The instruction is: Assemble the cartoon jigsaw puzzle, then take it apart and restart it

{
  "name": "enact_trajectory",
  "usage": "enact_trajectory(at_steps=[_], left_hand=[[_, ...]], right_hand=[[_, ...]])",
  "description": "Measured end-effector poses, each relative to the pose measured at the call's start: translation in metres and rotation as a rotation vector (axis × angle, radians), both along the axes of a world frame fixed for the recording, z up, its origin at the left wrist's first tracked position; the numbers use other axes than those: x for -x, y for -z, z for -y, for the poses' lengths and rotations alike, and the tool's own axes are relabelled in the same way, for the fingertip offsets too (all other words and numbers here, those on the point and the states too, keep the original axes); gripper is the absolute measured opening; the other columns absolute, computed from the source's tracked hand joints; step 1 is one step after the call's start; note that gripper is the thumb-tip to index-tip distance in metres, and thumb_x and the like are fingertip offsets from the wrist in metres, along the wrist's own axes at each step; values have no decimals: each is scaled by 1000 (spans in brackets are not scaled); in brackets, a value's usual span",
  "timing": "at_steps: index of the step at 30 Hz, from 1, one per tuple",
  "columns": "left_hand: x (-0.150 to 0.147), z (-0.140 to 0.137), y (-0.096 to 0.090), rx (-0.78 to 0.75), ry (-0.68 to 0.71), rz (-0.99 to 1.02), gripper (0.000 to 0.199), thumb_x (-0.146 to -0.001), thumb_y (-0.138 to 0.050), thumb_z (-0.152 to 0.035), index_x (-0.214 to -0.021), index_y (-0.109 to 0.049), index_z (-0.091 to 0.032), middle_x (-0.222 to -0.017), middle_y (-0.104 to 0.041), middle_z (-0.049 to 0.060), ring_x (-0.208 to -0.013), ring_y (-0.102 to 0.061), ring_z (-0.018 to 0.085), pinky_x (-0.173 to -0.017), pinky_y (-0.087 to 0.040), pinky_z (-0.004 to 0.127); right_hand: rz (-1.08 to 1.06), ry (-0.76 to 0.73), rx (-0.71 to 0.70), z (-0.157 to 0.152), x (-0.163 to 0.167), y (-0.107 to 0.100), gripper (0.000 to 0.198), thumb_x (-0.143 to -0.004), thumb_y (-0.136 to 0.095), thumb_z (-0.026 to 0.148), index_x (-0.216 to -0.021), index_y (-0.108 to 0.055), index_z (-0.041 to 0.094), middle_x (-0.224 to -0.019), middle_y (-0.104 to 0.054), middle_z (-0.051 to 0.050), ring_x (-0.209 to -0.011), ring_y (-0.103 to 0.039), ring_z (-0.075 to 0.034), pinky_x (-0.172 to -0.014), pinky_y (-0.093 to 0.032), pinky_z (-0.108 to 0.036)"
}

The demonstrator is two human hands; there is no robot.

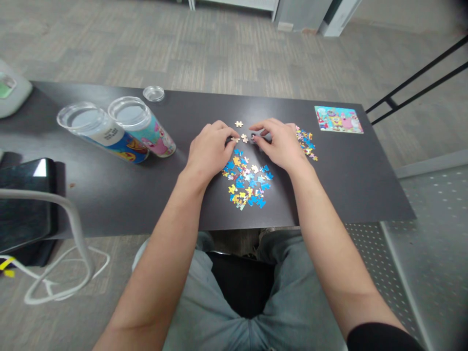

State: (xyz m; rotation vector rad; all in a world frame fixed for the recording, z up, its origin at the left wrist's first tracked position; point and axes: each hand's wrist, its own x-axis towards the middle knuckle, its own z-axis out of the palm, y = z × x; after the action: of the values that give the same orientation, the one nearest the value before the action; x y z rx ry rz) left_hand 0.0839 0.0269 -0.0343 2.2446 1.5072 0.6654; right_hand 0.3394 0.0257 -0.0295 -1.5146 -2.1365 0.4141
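Note:
My left hand [212, 150] rests on the dark table, thumb and fingertips pinched at a small pale puzzle piece [236, 140]. Facing it, my right hand [280, 145] has thumb and forefinger around another small puzzle piece [253, 138], partly hidden by the fingers. Between the hands lies a loose cream-coloured piece [244, 138], and a further cream piece [239, 124] sits just beyond. A spread pile of blue, yellow and pink puzzle pieces [250, 180] lies nearer to me, between my forearms. More pieces [307, 142] lie right of my right hand, partly covered by it.
Two clear-topped printed canisters [161, 139] [127, 146] stand at the left, with a clear round lid [154, 93] behind them. A colourful picture card [339, 119] lies at the table's far right. A black tablet-like device [25, 204] and a white cable [78, 234] are at the left edge.

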Motion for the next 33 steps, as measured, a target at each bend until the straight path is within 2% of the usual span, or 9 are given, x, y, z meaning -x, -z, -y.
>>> enact_trajectory(at_steps=[4,7,11,17,21,27,30,33], left_hand=[[-2,1,-2,3,-16,-12,24,-116,-75,-27,-130,-95,-30,-148,-84,12,-116,-72,35,-110,-60,56],[-2,1,-2,38,-51,-5,17,-115,-79,-30,-123,-93,-30,-143,-83,12,-113,-72,34,-105,-60,55],[-2,-1,-2,46,-73,15,13,-116,-78,-30,-116,-91,-31,-138,-82,10,-112,-72,34,-102,-58,54],[2,-2,-4,24,-149,26,13,-118,-77,-34,-112,-89,-32,-120,-81,10,-107,-72,35,-97,-55,52],[8,-6,2,21,-182,24,13,-119,-74,-34,-115,-86,-32,-122,-84,10,-109,-73,36,-102,-56,55],[17,-14,15,-57,-231,109,23,-121,-63,-25,-122,-85,-32,-133,-83,11,-122,-73,36,-121,-58,57],[21,-14,12,-21,-270,94,24,-121,-65,-23,-123,-88,-31,-136,-85,11,-124,-76,35,-122,-59,55],[25,-12,4,73,-283,86,18,-118,-74,-21,-123,-91,-28,-135,-89,11,-115,-80,32,-116,-62,50]], right_hand=[[-2,89,-29,1,-4,2,41,-116,-61,16,-141,-89,34,-149,-92,-12,-135,-87,-39,-128,-50,-66],[6,136,-56,0,-7,7,35,-115,-65,21,-135,-90,34,-141,-92,-13,-134,-84,-42,-124,-52,-68],[21,107,-29,-1,-9,10,23,-117,-76,32,-131,-93,36,-137,-91,-13,-132,-82,-44,-126,-51,-72],[63,80,-17,2,-10,8,24,-119,-80,37,-135,-98,34,-141,-86,-16,-146,-73,-50,-134,-48,-81],[57,109,-41,4,-13,11,25,-118,-83,37,-136,-99,32,-144,-82,-17,-148,-67,-53,-134,-48,-87],[108,37,-49,3,2,16,38,-123,-81,38,-158,-93,36,-159,-79,-18,-153,-66,-51,-139,-50,-82],[141,13,-58,2,12,18,38,-126,-76,38,-160,-92,34,-170,-75,-20,-157,-63,-52,-137,-53,-80],[156,9,-51,1,17,18,34,-127,-71,34,-154,-92,31,-169,-75,-20,-157,-62,-51,-138,-52,-80]])
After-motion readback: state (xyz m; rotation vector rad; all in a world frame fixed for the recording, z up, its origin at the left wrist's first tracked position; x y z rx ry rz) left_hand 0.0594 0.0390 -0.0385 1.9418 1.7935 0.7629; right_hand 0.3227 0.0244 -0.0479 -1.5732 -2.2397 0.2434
